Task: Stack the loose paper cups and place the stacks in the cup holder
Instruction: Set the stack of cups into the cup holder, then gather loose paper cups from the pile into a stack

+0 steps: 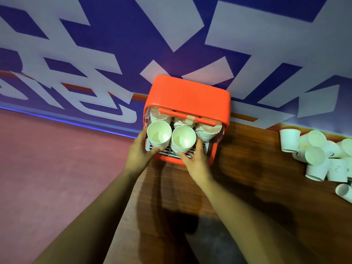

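An orange cup holder [187,96] with a slatted white floor stands at the back of the wooden table. Two stacks of white paper cups stand in its front row. My left hand [140,149] curls around the left stack [159,135]. My right hand [194,160] grips the middle stack [183,142] from below and from the right. A third stack [204,133] fills the right slot, and more cups sit behind under the orange bar. Loose paper cups [316,155] lie in a heap at the right.
The wooden table [247,187] reaches from the cup holder to the right edge of view. Left of it is pink floor [57,168]. A blue and white patterned wall [114,54] stands directly behind the cup holder.
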The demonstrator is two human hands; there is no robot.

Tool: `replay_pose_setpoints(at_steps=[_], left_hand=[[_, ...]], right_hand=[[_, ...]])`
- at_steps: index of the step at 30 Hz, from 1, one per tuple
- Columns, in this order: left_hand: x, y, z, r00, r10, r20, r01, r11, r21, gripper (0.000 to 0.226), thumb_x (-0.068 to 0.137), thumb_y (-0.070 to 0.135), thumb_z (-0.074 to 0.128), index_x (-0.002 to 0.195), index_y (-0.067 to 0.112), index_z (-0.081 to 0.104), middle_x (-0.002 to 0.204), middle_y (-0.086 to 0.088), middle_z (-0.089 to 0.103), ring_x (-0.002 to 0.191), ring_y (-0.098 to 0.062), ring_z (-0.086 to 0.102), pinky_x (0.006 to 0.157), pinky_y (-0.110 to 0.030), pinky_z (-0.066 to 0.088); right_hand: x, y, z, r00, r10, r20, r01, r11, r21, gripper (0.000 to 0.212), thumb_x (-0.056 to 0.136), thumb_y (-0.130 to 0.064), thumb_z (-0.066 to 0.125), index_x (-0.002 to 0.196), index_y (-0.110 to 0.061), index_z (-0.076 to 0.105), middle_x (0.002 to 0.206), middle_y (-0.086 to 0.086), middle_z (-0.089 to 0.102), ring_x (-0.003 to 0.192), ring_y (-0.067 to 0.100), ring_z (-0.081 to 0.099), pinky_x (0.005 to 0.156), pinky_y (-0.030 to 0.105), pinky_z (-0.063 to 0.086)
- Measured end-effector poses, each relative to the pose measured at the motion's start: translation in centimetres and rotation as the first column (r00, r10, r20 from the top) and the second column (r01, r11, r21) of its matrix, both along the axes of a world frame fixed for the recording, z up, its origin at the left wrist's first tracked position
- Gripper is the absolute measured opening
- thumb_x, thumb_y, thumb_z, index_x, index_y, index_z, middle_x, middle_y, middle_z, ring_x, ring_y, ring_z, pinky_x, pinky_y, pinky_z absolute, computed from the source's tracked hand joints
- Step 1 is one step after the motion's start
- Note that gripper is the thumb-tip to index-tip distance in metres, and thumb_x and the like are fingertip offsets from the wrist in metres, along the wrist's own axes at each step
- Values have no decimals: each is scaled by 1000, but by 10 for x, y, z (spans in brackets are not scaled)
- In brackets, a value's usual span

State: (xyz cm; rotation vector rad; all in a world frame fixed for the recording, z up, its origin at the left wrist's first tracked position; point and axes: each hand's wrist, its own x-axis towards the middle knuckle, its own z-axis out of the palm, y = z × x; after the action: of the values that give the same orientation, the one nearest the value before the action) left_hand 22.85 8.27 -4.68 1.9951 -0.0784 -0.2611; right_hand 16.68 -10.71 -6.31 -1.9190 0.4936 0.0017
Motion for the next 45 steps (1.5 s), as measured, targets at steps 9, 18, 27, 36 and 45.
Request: replay_pose_setpoints(at_steps=[9, 18, 27, 36, 45], left_hand=[[-3, -1, 5, 1000, -26, 14, 25, 1000, 18, 76, 80, 22, 83, 145, 30, 46, 139, 19, 56, 128, 1, 50, 102, -20, 42], [-59, 1, -5, 962, 199, -190, -143, 952, 270, 57, 86, 22, 75, 134, 7, 49, 128, -8, 50, 117, -29, 55, 97, -38, 47], [-114, -132, 12, 938, -189, -290, 291, 886, 363, 34, 89, 20, 70, 118, 3, 66, 116, -16, 69, 107, -32, 66, 91, -37, 52], [-131, -355, 58, 883, -437, -173, 468, 786, 404, 47, 92, 36, 65, 133, 14, 59, 135, -8, 57, 123, -27, 56, 100, -30, 41], [-156, -534, 42, 875, -454, -170, 480, 765, 429, 66, 87, 37, 71, 142, 11, 44, 139, -18, 47, 127, -37, 49, 105, -42, 41]], right_hand=[[3, -3, 13, 997, 48, -66, -54, 995, -83, 79, 81, -23, 75, 146, -22, 31, 144, -4, 46, 131, 18, 46, 108, 35, 41], [-60, -57, 47, 981, 108, -161, -161, 916, -367, 52, 91, -35, 62, 137, -17, 47, 140, 0, 48, 125, 17, 49, 94, 21, 38], [-142, -232, 55, 914, -64, -401, -209, 772, -600, 62, 94, -50, 47, 143, -14, 39, 150, 8, 34, 136, 31, 35, 112, 46, 34], [-198, -408, 73, 941, -188, -280, -64, 717, -695, 59, 88, -44, 56, 132, -4, 49, 138, 18, 46, 126, 35, 45, 105, 45, 40], [-268, -542, 54, 961, -238, -140, 36, 608, -793, 52, 85, -41, 63, 124, -7, 54, 123, 15, 49, 114, 31, 51, 96, 42, 49]])
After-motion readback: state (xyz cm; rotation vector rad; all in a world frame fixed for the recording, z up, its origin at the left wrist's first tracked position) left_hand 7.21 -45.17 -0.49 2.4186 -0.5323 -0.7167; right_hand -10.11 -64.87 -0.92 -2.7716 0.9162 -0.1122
